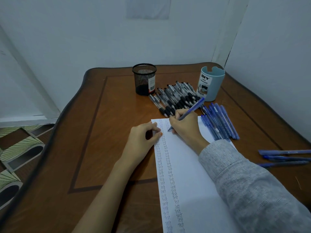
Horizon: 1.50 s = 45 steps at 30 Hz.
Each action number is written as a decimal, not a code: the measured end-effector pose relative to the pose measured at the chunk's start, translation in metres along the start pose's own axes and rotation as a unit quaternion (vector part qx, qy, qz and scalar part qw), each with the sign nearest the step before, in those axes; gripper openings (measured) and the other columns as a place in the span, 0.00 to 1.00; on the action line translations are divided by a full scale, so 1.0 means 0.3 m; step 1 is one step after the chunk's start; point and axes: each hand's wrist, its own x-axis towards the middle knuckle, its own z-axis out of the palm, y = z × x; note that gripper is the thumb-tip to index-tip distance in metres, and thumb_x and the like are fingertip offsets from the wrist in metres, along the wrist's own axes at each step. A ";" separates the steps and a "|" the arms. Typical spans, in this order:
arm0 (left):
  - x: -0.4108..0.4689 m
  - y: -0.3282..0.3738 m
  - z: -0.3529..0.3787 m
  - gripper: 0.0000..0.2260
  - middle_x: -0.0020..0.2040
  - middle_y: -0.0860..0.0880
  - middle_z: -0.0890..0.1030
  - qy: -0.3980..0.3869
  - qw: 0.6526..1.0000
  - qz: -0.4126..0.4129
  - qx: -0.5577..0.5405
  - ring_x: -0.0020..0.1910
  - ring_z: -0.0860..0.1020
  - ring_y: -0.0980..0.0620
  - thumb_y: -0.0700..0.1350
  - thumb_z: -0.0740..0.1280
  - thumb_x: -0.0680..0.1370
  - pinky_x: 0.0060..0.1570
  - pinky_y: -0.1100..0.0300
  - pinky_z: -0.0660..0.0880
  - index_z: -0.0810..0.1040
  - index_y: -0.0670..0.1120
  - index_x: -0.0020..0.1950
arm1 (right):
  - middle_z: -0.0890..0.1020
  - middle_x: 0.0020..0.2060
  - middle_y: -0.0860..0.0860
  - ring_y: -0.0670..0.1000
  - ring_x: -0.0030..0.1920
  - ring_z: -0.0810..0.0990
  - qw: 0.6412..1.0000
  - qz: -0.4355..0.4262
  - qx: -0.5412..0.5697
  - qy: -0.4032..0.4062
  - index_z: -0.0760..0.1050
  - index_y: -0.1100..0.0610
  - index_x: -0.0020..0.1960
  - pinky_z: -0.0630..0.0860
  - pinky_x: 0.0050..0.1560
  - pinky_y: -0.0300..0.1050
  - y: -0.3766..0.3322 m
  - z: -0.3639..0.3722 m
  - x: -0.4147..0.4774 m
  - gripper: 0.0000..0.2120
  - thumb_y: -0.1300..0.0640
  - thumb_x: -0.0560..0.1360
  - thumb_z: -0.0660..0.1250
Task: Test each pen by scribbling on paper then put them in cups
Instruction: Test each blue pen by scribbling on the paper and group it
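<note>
Your right hand grips a blue pen, tip on the paper just beside your left hand, whose loosely curled fingertips press the sheet's edge.

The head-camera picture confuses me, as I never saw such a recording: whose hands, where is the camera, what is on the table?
No machine: a person wears one camera on the head, looking down at their hands. The right hand grips a blue pen, tip on the white paper sheet lined with columns of "test". The left hand rests on the sheet's left edge. On the brown wooden table stand a black wire-mesh cup and a pale blue plastic cup, a heap of black-grip pens between them, a row of blue pens beside the sheet, three more blue pens at the right.
</note>
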 end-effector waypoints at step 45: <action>-0.003 -0.001 0.000 0.07 0.59 0.46 0.81 -0.003 1.000 0.006 -0.004 0.66 0.73 0.56 0.41 0.71 0.75 0.59 0.74 0.65 0.83 0.43 0.52 | 0.68 0.23 0.54 0.45 0.18 0.67 0.987 0.062 0.148 0.010 0.65 0.60 0.28 0.62 0.19 0.36 0.007 -0.018 0.013 0.19 0.67 0.75 0.65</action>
